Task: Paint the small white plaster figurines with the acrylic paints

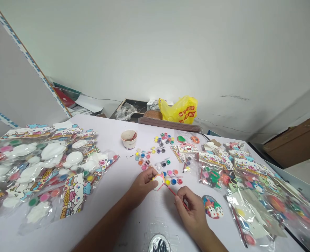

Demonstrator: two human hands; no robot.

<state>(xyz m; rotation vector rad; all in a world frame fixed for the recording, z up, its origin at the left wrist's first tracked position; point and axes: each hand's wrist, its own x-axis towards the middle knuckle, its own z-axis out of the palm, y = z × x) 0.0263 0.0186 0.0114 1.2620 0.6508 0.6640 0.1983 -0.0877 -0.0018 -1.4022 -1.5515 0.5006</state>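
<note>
Held white figurine (159,182) in left grip (144,183) and, right of figurine, red brush (172,191) in right grip (190,206), seemingly amid painting, with steady touch apparently called for next.

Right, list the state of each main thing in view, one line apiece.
Figurine: held, white with yellow and pink areas
Red brush: held, pointed toward the figurine
Left hand: closed on the figurine
Right hand: closed on the red brush
Paper cup: upright, uncovered
Paint pots: grouped; too small to tell if open
Round piece: coloured, lying flat
Yellow bag: crumpled
</note>
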